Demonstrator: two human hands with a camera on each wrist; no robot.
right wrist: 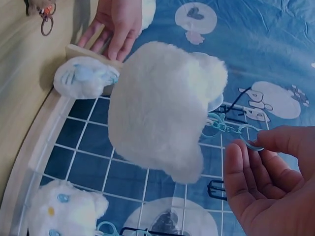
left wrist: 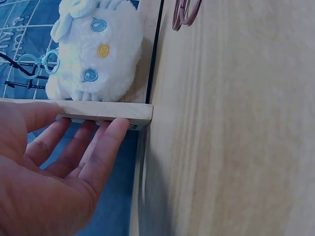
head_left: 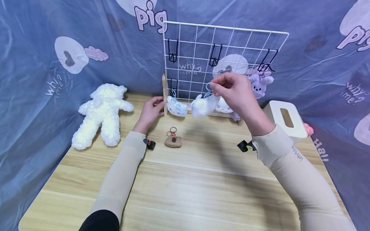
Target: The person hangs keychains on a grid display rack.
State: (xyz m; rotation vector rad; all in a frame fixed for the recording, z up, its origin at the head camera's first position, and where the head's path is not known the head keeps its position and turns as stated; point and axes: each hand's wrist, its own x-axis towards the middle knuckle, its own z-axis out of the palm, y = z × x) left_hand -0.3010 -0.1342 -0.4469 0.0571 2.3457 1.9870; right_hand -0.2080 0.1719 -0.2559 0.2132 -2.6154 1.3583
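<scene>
My right hand (head_left: 235,91) pinches the light-blue ring (right wrist: 251,137) of a white plush keychain (right wrist: 157,108) between thumb and fingertips. The plush hangs in front of the white wire grid rack (head_left: 192,69), its plain furry back facing the right wrist camera. My left hand (left wrist: 64,167) touches the rack's wooden end post (left wrist: 108,109) with its fingertips, fingers fairly straight. Beside that post hangs another white plush (left wrist: 98,49) with blue eyes and a yellow nose. A third white plush (right wrist: 64,211) hangs farther right, partly behind my right hand in the head view.
A purple rabbit plush (head_left: 258,85) hangs on the rack's right. Black hooks (head_left: 214,59) stick out higher up. A brown capybara-like keychain (head_left: 173,141) lies on the wooden table (head_left: 173,192). At left lies a white teddy bear (head_left: 104,112); a white tissue box (head_left: 284,118) stands right.
</scene>
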